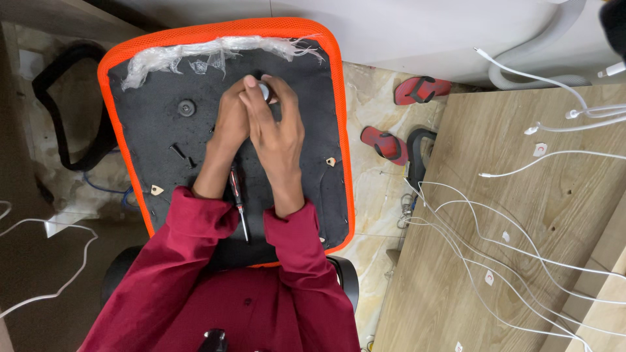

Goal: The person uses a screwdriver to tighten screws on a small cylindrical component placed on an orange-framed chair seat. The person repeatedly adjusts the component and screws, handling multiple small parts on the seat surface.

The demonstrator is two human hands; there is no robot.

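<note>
Both hands [257, 120] clasp small round silver-grey knob [263, 90] on black seat underside [163, 130]

Two hands [257, 120], two red sandals [404, 117]

We're getting pretty even, soft indoor light here, nothing harsh. The pale wood-grain tabletop [495, 215] on the right and the white wall panel [391, 32] up top are the brightest bits, with no real glare. The crinkled clear plastic strip [195, 55] catches a few small highlights. Shadows are soft: we see dim patches down the left edge and under the black fabric underside of the orange-rimmed chair seat [163, 130], where detail mostly sinks into black. Focus looks decent in the middle, the two clasped hands are fairly crisp. Toward the corners things stretch and bend a bit, wide-angle style, and the thin white cables [521, 254] look slightly soft.
</note>
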